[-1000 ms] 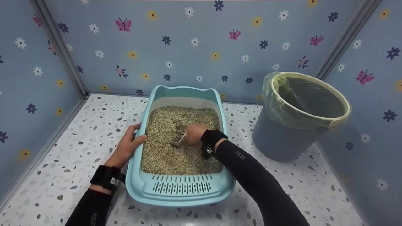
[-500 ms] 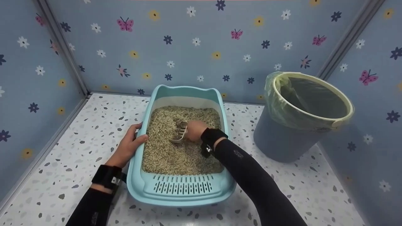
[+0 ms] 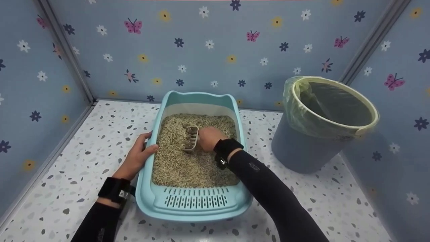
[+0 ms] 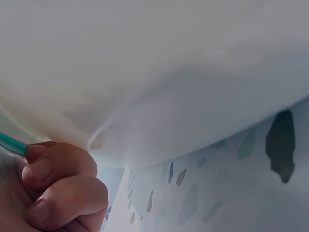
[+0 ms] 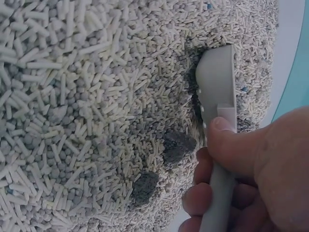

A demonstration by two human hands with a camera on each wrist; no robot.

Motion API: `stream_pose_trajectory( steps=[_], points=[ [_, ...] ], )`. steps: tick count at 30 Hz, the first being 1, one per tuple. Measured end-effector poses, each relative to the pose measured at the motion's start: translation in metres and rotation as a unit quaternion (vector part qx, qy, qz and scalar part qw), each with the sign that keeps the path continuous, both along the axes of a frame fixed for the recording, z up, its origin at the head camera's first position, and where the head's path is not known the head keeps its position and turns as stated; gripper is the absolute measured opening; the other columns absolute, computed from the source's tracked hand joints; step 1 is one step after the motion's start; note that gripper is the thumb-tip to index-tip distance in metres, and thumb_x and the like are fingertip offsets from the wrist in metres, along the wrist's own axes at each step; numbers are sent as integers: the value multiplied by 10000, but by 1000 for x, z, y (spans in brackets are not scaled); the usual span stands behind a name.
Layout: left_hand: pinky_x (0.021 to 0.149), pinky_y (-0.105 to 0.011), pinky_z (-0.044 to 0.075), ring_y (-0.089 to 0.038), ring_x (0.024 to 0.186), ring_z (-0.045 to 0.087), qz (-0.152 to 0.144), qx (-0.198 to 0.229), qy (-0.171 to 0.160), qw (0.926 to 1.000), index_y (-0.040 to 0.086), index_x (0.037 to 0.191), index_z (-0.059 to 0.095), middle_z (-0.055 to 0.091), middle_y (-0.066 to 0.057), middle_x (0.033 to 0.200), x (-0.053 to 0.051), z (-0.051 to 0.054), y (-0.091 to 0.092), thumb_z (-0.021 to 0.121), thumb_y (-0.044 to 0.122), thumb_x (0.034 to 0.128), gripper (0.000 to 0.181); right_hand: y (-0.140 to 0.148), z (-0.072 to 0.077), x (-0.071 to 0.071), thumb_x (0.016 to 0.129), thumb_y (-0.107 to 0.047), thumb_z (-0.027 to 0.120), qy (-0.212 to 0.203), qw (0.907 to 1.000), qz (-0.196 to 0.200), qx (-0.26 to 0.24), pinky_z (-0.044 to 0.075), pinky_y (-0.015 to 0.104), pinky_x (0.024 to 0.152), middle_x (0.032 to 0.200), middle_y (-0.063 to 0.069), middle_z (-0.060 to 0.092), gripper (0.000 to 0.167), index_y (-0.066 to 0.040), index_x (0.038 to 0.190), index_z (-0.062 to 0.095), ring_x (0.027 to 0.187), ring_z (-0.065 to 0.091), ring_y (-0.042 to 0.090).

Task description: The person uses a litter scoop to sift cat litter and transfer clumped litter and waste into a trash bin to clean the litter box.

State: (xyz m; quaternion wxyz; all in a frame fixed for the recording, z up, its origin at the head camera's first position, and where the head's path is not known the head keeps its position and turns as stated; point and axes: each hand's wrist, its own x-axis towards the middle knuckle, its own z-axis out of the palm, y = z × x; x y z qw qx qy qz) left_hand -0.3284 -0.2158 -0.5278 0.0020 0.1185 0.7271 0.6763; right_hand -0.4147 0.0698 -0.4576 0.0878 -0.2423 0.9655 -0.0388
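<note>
On my feed, L hand (image 3: 136, 158) grips the blue tray (image 3: 193, 213) by its L rim, fingers curled under. R hand (image 3: 211, 138) has the pale scoop (image 5: 219, 82) by its handle; scoop's tilted on edge, partly sunk in the litter (image 3: 188, 171), approx. mid-tray. Dark clumps (image 5: 178, 146) lie nr it. Lined bin (image 3: 302, 148) stands R of tray, apart.

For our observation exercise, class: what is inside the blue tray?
Pellet litter, dark clumps and a scoop show. Whatever lies beneath the litter is covered and cannot be seen.
</note>
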Motion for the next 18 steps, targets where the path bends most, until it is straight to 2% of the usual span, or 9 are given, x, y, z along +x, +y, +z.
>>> stream_pose_trajectory(
  steps=[7, 14, 18],
  points=[
    [894, -372, 544, -287, 1012, 647, 24, -109, -26, 9999, 70, 1718, 292, 590, -278, 1257, 1, 3, 1, 535, 197, 1164, 618, -2, -2, 0, 1156, -223, 641, 274, 9996, -79, 56, 622, 475, 929, 1108, 161, 775, 234, -32, 1257, 732, 1021, 762, 336],
    [907, -358, 574, -297, 1068, 701, 15, -61, -40, 10000, 72, 1723, 285, 598, -310, 1371, 1, 3, 1, 528, 178, 1166, 617, -3, -4, 1, 1161, -180, 599, 617, 9981, -26, 92, 629, 482, 928, 1124, 145, 792, 211, -63, 1230, 761, 1044, 768, 326],
    [910, -357, 576, -300, 1076, 705, 19, -74, -36, 10000, 70, 1728, 280, 597, -325, 1378, 0, 2, 1, 540, 184, 1163, 633, -3, -4, 1, 1148, -163, 614, 597, 9982, -84, 70, 626, 485, 931, 1140, 145, 789, 193, -62, 1232, 756, 1056, 765, 330]
  ],
)
